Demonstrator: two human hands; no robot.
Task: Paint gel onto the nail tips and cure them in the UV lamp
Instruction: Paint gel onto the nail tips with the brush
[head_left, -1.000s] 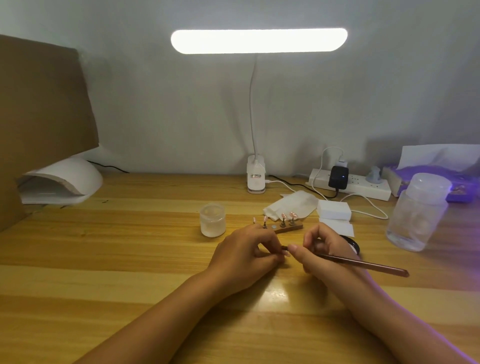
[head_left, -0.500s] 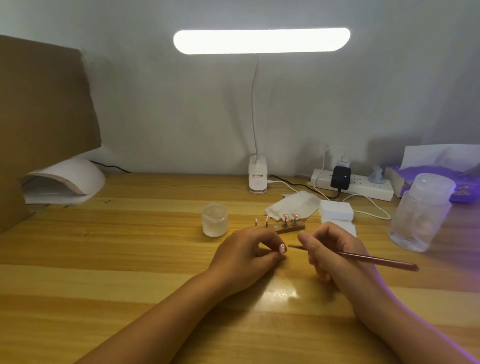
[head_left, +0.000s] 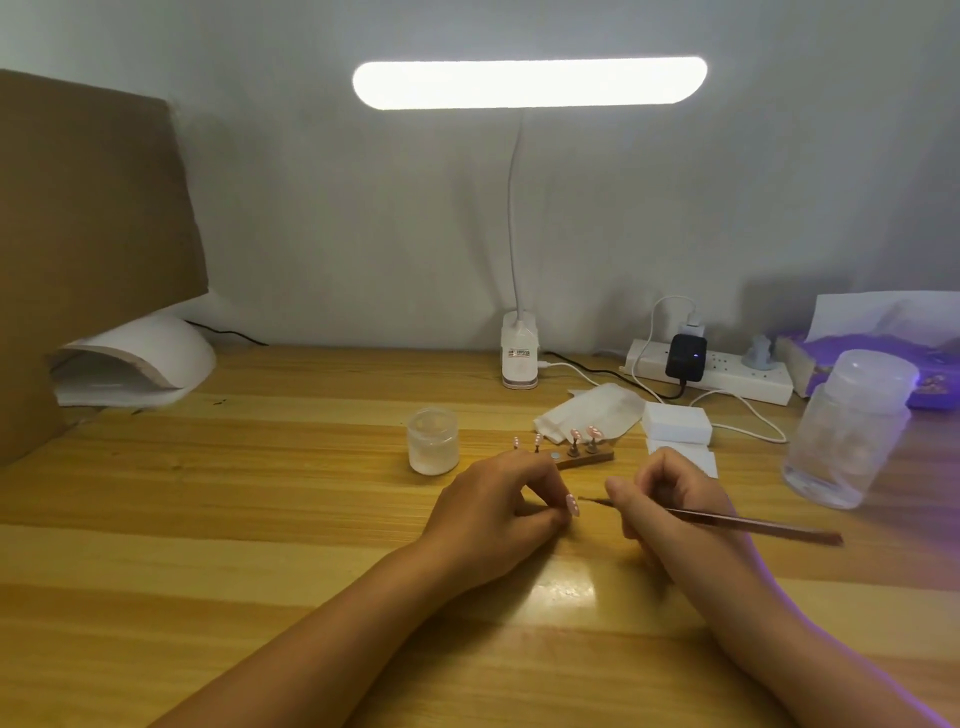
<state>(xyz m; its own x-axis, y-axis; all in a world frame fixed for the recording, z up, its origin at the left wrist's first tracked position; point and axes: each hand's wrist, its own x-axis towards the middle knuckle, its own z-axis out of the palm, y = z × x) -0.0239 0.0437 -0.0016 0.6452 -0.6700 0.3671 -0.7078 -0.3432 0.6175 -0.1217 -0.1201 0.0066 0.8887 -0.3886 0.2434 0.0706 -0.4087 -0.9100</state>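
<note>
A pink nail tip (head_left: 572, 505) sits at centre frame, pinched between the curled fingers of the left hand (head_left: 498, 512). The right hand (head_left: 670, 506) grips a brush (head_left: 753, 526), its bristles just beside the tip. Both hands rest on the bench (head_left: 260, 519). Just above them a stand (head_left: 584, 459) carries other tips (head_left: 594, 432), with a jar (head_left: 432, 448) to its left. The UV lamp (head_left: 145, 358) sits at far left, a bottle (head_left: 852, 431) at right.

Desk lamp (head_left: 530, 83) lit at rear — power strip (head_left: 737, 371), tissue box (head_left: 940, 387) right.
</note>
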